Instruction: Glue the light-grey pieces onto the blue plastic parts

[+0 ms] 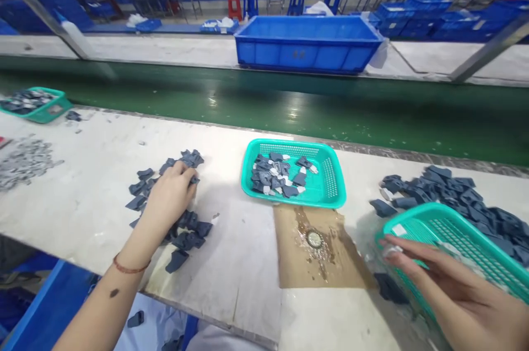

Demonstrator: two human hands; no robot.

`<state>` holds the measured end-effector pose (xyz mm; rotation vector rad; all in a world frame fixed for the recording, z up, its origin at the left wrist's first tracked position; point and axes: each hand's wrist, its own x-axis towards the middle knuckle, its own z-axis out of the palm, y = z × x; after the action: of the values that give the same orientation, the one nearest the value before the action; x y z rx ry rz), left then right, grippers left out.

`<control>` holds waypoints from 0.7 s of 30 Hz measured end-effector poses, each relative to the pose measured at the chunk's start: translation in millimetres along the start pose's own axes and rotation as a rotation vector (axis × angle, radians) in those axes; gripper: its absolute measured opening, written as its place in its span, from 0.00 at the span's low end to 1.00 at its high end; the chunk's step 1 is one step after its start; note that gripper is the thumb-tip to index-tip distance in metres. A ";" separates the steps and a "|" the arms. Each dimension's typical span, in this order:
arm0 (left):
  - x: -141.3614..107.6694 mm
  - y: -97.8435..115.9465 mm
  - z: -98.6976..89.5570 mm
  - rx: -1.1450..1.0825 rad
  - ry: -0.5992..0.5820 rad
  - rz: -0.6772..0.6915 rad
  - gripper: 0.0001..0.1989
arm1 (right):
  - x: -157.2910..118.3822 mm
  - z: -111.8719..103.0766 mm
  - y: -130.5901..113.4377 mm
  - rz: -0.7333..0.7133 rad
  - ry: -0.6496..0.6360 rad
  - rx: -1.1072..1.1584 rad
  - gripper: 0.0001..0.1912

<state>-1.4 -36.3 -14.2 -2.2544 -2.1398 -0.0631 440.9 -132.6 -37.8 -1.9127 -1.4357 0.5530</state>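
My left hand (173, 188) is closed over a loose pile of dark grey plastic parts (188, 238), with its fingers curled round one dark grey part (194, 179). At the lower right, my right hand (446, 285) pinches a small white plastic piece (391, 250) between thumb and fingertips. It is above the near corner of a green basket (458, 219), which has small white pieces in it. Between my hands, farther back, another green basket (330, 199) contains several dark parts joined with white pieces.
A piece of brown cardboard (297, 263) with a round, wet-looking dish (314, 239) lies mid-table. More dark parts (446, 188) are heaped at right. Small grey pieces (25, 161) and a filled green basket (49, 111) are at left. Across the green belt (252, 100) stands a blue crate (306, 53).
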 end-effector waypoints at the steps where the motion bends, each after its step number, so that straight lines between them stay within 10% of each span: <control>1: 2.3 0.9 -0.2 -0.018 0.005 -0.011 0.13 | 1.7 8.2 -7.7 0.022 -0.042 0.055 0.18; 9: -9.4 17.9 -19.3 -0.330 0.100 -0.052 0.12 | 3.6 57.2 -42.3 0.122 -0.298 0.502 0.20; 12: -25.6 39.7 -20.3 -0.788 0.089 -0.106 0.13 | 1.6 63.4 -47.8 0.204 -0.320 0.647 0.22; 16: -47.3 76.1 -3.5 -1.457 -0.158 -0.289 0.15 | 2.9 67.9 -51.2 0.224 -0.310 0.681 0.24; 21: -65.1 119.1 14.9 -1.750 -0.424 -0.362 0.13 | 0.0 69.4 -46.2 0.062 -0.254 0.476 0.21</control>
<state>114.2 -106.7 -31.9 -2.1588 -3.2142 -2.4951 362.8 -106.8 -51.6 -1.5478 -1.2540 1.0929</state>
